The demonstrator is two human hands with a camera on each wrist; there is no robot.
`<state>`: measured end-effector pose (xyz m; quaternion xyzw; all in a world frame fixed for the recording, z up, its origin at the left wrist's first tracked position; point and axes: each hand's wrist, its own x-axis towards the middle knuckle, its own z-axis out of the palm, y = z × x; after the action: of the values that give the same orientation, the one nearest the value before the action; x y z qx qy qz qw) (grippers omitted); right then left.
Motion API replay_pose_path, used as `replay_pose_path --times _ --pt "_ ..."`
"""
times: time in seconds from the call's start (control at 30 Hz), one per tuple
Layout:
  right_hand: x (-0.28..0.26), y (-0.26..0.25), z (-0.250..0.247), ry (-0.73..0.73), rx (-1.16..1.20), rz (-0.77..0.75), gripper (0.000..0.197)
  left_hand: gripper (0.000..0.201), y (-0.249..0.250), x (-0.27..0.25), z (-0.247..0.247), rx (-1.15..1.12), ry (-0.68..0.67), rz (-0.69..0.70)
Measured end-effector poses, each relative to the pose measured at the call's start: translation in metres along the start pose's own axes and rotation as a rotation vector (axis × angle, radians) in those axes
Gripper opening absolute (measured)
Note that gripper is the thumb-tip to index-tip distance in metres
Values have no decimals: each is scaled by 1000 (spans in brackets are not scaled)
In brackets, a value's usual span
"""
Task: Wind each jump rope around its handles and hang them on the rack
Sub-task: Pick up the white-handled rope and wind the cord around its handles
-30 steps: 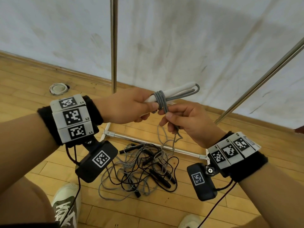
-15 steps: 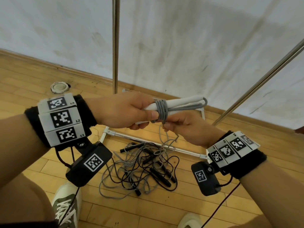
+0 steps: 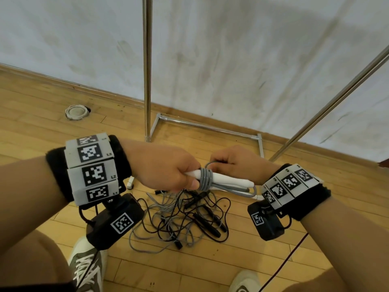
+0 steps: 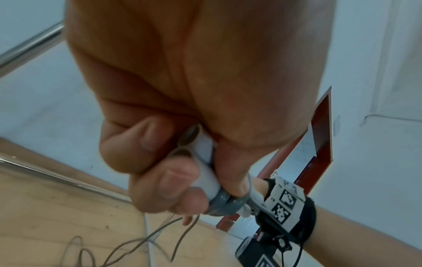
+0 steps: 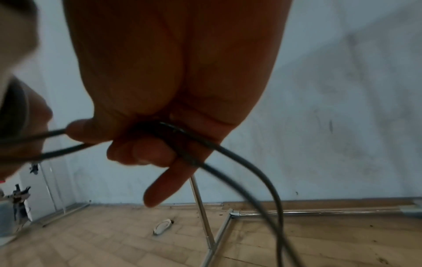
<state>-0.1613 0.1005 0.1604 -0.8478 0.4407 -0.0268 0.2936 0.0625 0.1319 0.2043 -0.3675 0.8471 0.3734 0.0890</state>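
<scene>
Mid-wind on the grey rope [image 3: 205, 178], centre frame: left hand [image 3: 166, 165] clenched round the white handles [image 3: 223, 178], right hand [image 3: 235, 163] pinching the rope's free run. Next, probably: more tight turns, slack up from the floor pile [image 3: 179, 220] at lower centre, then the rack [image 3: 146, 66]

Head view bright, even daylight, soft shadows on wall [image 3: 231, 60]; rack poles [image 3: 147, 60] bow w/ wide-angle distortion. Left wrist view soft, slightly blurred. Right wrist view dim, hand [image 5: 173, 81] backlit, rope [image 5: 262, 171] motion-blurred.
</scene>
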Motion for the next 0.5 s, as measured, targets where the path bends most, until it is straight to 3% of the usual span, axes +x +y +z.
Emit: replay_pose_path --times 0.1,0.27,0.5 --pt "0 -6 -1 22 95 30 22 24 -4 6 3 74 -28 -69" --pt "-1 -21 -11 102 309 159 52 25 -9 17 7 185 11 -151" --pt "-3 -31 -12 192 347 226 32 24 -16 27 4 244 199 -221"
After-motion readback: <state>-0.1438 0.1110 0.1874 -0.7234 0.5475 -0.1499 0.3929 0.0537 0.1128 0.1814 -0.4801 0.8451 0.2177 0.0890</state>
